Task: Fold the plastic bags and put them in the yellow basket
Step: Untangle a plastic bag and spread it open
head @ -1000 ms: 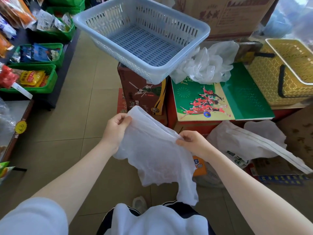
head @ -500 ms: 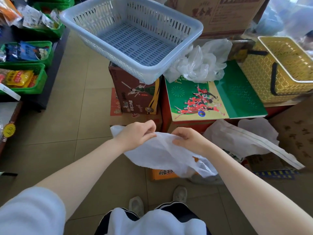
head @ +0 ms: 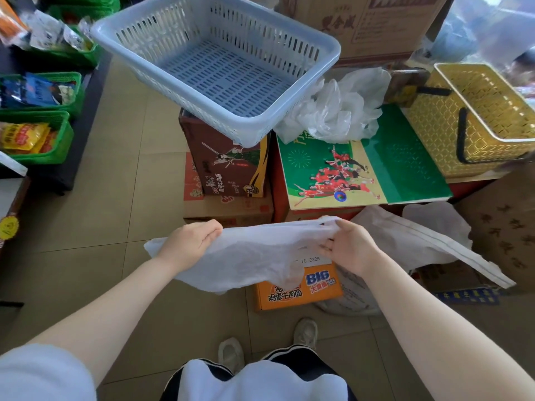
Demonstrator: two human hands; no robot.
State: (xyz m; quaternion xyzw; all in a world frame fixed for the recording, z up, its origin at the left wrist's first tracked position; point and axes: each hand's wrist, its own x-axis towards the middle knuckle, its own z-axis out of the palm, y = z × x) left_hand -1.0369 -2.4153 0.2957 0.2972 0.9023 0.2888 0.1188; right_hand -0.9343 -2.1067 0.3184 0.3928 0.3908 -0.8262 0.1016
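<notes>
Bag mid-fold, stretched between two hands

Could slip or crumple — thin film, loose lower edge sagging toward the orange box (head: 298, 287) (nothing supports it). Left hand (head: 188, 244) curled over the plastic bag (head: 254, 253) near its left end, right hand (head: 347, 247) pinching the right end; held in the air, well short of the yellow basket (head: 434, 125) — far right.

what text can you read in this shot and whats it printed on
"BIG": orange cardboard noodle box on the floor, with Chinese characters below it.
"16 232A": white strip on that box, seen through the thin white plastic bag.
Brown carton, big cardboard box, round yellow tag: too blurred.
</notes>
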